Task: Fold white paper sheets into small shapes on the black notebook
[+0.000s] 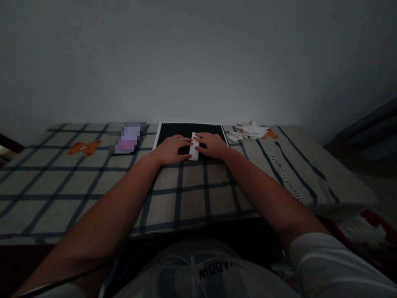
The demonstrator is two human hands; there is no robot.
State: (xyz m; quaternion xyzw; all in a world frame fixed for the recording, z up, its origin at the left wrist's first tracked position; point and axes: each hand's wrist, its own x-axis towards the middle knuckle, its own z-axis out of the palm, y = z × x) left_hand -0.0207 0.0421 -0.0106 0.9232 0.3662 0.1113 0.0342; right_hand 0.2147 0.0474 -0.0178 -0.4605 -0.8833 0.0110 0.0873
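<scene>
A narrow white paper strip [194, 153] lies on a black sheet with a white border [175, 129]. From the left, my left hand [171, 150] rests over the sheet, fingers stretched out and their tips against the strip's left edge. Its thumb is apart, near the strip's lower left corner. My right hand [213, 145] reaches in from the right with fingers extended flat, the fingertips on the upper part of the strip. Its thumb touches the right edge lower down. The fingertips hide parts of the strip.
A pile of white paper pieces [249, 131] lies right of the sheet. Left stands a blurred purple and pink item [127, 138], perhaps a phone. A checked cloth [192, 194] covers the table, which meets a plain wall [192, 62]. A red container [372, 227] holds whitish crumpled material.
</scene>
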